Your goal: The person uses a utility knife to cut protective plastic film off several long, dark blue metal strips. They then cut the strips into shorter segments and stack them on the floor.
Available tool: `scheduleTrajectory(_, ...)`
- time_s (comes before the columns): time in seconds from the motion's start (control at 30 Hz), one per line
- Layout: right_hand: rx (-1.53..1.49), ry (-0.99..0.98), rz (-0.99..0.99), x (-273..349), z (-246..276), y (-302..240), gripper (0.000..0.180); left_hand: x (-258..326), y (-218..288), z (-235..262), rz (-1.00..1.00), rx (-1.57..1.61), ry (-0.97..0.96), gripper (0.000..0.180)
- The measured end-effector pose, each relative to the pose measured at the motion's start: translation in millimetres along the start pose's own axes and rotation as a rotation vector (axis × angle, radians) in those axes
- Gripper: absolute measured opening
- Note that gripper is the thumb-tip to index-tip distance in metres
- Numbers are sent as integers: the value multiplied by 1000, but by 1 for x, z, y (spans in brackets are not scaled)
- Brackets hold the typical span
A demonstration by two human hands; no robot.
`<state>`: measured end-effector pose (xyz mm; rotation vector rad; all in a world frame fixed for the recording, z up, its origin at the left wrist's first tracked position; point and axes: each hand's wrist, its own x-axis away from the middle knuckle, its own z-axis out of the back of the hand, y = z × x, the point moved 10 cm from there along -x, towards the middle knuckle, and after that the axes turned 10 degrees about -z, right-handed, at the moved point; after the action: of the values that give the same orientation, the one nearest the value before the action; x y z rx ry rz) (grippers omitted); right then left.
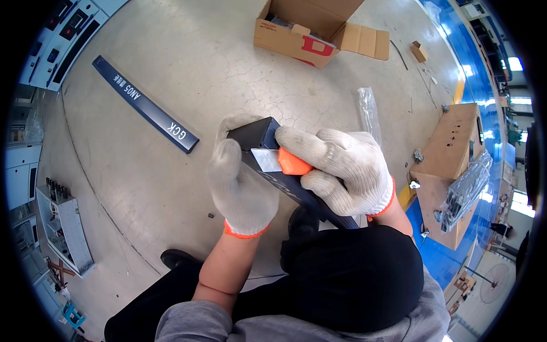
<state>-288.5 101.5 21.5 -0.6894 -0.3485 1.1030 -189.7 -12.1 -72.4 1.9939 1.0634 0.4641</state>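
Observation:
Both my hands wear off-white knit gloves with orange cuffs. My left hand (242,182) grips the end of a long dark bar (296,191) that slopes down toward my right knee; its thumb lies along the near side and its other fingers pass behind. Between the thumb and fingers of my right hand (353,165) is an orange-handled scraper (293,163). Its flat, pale metal blade lies against the bar's face, close to the end. Some of the handle is hidden by the fingers. White lettering shows on the bar below the blade.
A similar dark lettered bar (145,105) lies on the floor to the left. An open cardboard box (293,45) stands ahead, with clear plastic wrap (369,111) nearer me. At right is a large brown carton (447,165). Grey cabinets (62,228) line the left.

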Motion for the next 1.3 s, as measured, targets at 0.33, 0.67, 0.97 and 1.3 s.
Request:
scheduleTrajectory(0.33, -65, 95, 72, -3, -7, 2, 50, -3, -8, -1, 25, -18, 83, 57)
scheduleTrajectory(0.67, 33, 95, 134, -4, -7, 2, 50, -2, -26, 9, 58, 153, 95, 57)
scheduleTrajectory(0.97, 51, 59, 148, -5, -6, -1, 52, -1, -23, 7, 53, 170, 131, 55)
scheduleTrajectory(1.3, -59, 81, 3, -5, -7, 12, 47, -3, -29, 10, 103, 114, 109, 52)
